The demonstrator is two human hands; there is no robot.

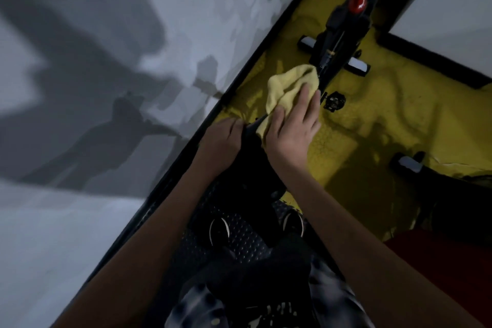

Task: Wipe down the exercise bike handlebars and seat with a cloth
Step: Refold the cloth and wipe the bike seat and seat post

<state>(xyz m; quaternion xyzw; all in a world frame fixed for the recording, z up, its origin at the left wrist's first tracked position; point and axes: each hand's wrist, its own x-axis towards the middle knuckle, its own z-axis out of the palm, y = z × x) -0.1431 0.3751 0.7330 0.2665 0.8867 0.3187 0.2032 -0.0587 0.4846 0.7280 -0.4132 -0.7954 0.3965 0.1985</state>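
Biggest thing in view is the pale grey wall (pixel 80 221) filling the whole left side, with dark shadows of the bike and a person thrown across it. Next is the yellow floor (pixel 386 114) running from the middle out to the right, edged by a black skirting strip (pixel 266 53). The black exercise bike (pixel 338 32) stretches from near to far up the centre, with a red knob (pixel 358 3) on its frame far off and a pedal (pixel 334 100) sticking out to the right. The seat (pixel 253 168) is the dark shape right below the hands, pretty hard to make out. The right hand (pixel 292 125) lies fairly flat, fingers spread, pressing the yellow cloth (pixel 290 82) down on the front of the seat. The left hand (pixel 221 138) is curled around the seat's left edge, gripping it.
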